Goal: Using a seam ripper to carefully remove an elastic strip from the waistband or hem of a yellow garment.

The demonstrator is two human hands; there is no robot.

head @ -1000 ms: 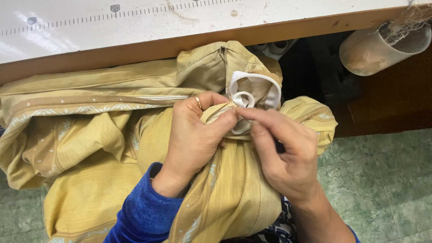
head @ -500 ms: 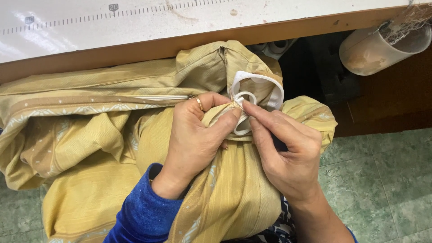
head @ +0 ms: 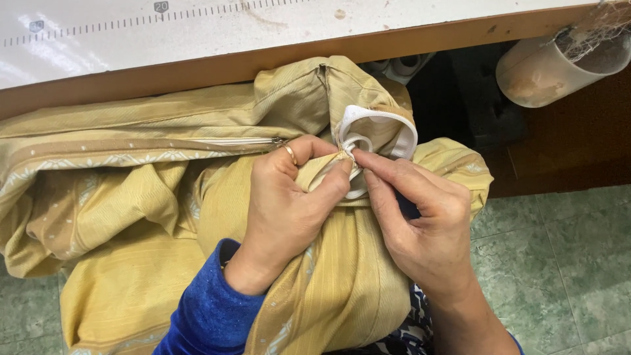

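Head view: our left hand (head: 289,210) is closed on a bunched fold of the yellow fabric (head: 131,197), thumb and forefinger pinching it just left of the white tape (head: 381,131). Our right hand (head: 420,223) pinches the same spot from the right, fingertips (head: 358,160) meeting the left thumb at the coiled tape end. The fabric is heaped on our lap, its top edge touching the table edge (head: 197,66); a white zipper (head: 236,141) runs along it left of the left hand. Little room above; open green floor (head: 559,263) to the right. White tabletop (head: 197,33) carries a printed ruler strip. A beige cup (head: 545,72) with thread scraps hangs under the table, upper right.
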